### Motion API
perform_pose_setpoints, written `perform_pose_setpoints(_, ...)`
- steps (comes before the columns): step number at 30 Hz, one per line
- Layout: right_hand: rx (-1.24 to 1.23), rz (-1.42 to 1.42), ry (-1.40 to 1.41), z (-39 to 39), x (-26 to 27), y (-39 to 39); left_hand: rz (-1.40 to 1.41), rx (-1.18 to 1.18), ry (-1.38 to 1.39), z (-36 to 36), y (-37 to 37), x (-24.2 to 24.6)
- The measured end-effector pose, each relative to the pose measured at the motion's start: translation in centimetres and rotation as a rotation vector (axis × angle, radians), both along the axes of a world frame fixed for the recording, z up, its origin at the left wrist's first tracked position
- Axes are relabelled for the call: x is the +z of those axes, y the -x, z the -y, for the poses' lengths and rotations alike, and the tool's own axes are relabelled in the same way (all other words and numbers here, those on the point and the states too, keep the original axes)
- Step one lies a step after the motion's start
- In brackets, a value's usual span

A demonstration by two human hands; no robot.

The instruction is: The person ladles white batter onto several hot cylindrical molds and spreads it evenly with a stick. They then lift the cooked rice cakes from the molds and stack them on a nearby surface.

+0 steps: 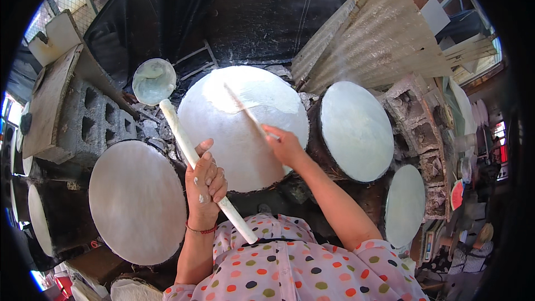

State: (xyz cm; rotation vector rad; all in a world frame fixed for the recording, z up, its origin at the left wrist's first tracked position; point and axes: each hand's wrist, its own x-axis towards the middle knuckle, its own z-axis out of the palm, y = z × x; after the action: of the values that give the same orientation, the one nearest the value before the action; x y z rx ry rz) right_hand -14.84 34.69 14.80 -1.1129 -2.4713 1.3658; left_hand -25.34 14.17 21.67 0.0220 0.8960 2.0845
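In my left hand is the pale handle of a ladle, held slantwise; its round bowl, coated with whitish wet stuff, is up and to the left. White smears mark that hand, and a red bracelet circles the wrist. My right hand grips a thin stick, slightly blurred, which reaches over a large round pale surface. A brighter white wet layer covers the far part of that surface. Whether the stick touches it, I cannot tell.
Similar round pale surfaces stand at the left, the right and lower right. Concrete hollow blocks flank both sides. Behind are dark sheeting and a corrugated sheet. Another person is at the far lower right.
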Motion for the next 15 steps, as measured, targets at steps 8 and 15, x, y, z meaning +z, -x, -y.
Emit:
perform_pose_setpoints(8, 0.023, 0.185, -0.426, -1.7, 3.8, -1.6, 0.025, 0.033, 0.048, 1.6, -0.8, 0.0)
perform_pose_setpoints(15, 0.224, -0.011, -0.04, -0.2, 1.3, 0.4, 0.06, 0.046, 0.073, 3.0, -0.8, -0.8)
